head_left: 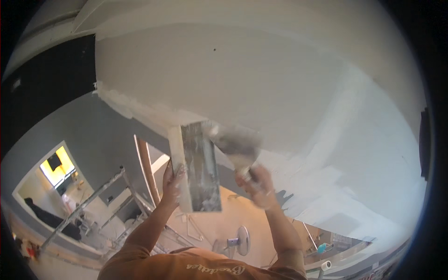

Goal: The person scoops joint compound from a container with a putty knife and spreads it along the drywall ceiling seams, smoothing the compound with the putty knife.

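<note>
My left hand (173,185) is closed around the pale side of a long rectangular mud pan (201,170). White compound is smeared over the pan's dark metal face. In my right hand (259,187) I grip the handle of a broad putty knife (240,145), blurred by motion. Its blade is tilted up and left, and one corner comes close to the pan's upper right edge; whether they touch I cannot tell. Beyond both tools lies a pale plastered surface (214,77) with fresh white patches (317,182) along its lower edge.
Metal scaffold rails (88,203) stand at the lower left, near a doorway (58,168) in a grey wall (107,126). Below me are a fan (242,240) and the light floor (252,210). A black band (51,79) runs along the upper left.
</note>
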Available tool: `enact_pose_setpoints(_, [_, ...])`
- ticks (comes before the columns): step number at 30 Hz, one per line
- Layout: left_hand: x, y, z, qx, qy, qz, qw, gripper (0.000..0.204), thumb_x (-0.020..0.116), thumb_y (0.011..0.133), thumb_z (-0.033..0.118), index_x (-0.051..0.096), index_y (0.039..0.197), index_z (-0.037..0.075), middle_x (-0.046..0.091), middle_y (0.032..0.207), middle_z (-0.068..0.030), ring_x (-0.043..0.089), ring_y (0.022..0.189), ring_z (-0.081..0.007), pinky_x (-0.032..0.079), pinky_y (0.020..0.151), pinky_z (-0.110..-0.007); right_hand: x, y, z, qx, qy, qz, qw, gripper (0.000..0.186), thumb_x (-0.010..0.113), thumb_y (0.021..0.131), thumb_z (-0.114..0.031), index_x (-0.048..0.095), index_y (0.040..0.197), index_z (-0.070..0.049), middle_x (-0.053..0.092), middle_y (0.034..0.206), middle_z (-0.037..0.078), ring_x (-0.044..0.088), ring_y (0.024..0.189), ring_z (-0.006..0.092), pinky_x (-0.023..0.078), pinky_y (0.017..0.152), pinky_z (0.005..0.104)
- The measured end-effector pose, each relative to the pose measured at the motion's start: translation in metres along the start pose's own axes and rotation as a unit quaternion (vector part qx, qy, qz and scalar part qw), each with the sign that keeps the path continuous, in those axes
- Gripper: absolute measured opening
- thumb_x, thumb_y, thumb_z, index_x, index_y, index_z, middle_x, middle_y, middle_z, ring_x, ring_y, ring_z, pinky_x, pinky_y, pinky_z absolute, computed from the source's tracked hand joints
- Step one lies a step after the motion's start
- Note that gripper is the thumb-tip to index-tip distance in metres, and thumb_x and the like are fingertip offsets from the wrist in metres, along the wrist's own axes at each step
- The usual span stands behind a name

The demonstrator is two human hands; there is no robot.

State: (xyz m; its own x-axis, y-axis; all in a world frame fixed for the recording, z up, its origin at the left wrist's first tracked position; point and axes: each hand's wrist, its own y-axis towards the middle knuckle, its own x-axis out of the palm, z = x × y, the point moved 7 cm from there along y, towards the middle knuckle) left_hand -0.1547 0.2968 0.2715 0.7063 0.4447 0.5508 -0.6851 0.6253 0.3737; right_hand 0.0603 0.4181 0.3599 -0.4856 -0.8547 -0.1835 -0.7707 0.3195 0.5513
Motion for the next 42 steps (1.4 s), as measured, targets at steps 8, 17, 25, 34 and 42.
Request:
enact_pose_setpoints(8, [-0.012,0.013,0.018,-0.054,-0.181,-0.13,0.973,0.036,0.054,0.102,0.023,0.055,0.134,0.006,0.066,0.112,-0.0026,0.067,0.098,-0.0166,0.058,0.081,-0.03,0.027,-0.017,-0.028,-0.118,-0.611,-0.018,0.783,0.085,0.062,0.068,0.005,0.05,0.147,-0.023,0.045,0.15,0.008,0.064,0.097,0.0271,0.057,0.078,0.0372])
enact_pose_setpoints(17, [-0.005,0.046,0.072,0.251,0.127,0.077,0.957,0.06,0.059,0.1,0.011,0.033,0.152,-0.002,0.049,0.137,-0.0098,0.049,0.117,-0.0146,0.039,0.102,-0.029,0.028,-0.034,-0.005,0.189,0.379,0.132,0.896,0.02,0.055,0.096,0.002,0.055,0.115,-0.003,0.057,0.087,0.009,0.053,0.07,0.0178,0.042,0.052,0.0283])
enact_pose_setpoints(25, [0.028,0.029,0.066,0.279,0.173,-0.022,0.944,0.045,0.053,0.101,0.009,0.035,0.141,-0.001,0.051,0.11,-0.0065,0.049,0.094,-0.0119,0.044,0.082,-0.028,0.034,-0.01,0.008,0.166,0.418,0.113,0.886,0.036,0.059,0.094,-0.002,0.05,0.129,-0.002,0.059,0.096,0.01,0.05,0.069,0.0156,0.038,0.047,0.0231])
enact_pose_setpoints(34, [-0.004,0.027,0.034,0.2,0.167,-0.063,0.963,0.044,0.053,0.1,0.01,0.038,0.139,-0.001,0.052,0.111,-0.0077,0.049,0.096,-0.0117,0.043,0.085,-0.028,0.003,0.082,-0.142,-0.241,-0.407,0.094,0.876,0.03,0.054,0.093,0.006,0.063,0.118,-0.007,0.064,0.121,0.017,0.067,0.087,0.0237,0.055,0.075,0.036])
enact_pose_setpoints(42, [-0.046,0.023,-0.022,0.049,0.171,-0.08,0.981,0.042,0.057,0.098,0.016,0.043,0.135,0.001,0.055,0.109,-0.0077,0.051,0.099,-0.0144,0.044,0.087,-0.032,0.01,0.264,-0.23,-0.359,-0.895,0.008,0.265,0.051,0.063,0.087,0.0,0.061,0.134,-0.02,0.054,0.138,0.003,0.068,0.1,0.0231,0.06,0.083,0.0337])
